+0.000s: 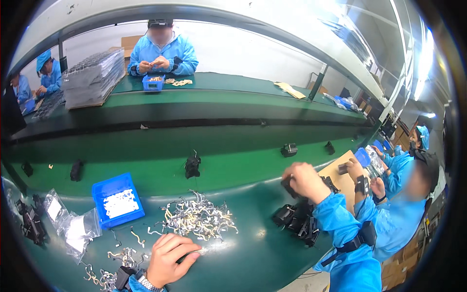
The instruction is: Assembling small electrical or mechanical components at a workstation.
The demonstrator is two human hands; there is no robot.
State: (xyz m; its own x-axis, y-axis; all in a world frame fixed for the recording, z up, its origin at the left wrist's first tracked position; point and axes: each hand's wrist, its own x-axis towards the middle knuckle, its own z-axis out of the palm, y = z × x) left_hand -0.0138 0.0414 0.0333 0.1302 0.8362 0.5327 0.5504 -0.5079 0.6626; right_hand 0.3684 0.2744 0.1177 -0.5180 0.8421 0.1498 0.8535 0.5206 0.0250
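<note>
Where the right grip (305, 181) curls, black part (289, 189) held, just beneath

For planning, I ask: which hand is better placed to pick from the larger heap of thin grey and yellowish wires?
Probably the left hand: it is just beside the heap, whereas the right hand is farther away, near black blocky plastic parts.

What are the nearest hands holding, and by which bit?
The right hand seems to hold a black part from above; the exact grip is hidden. Nothing shows in the left hand.
</note>
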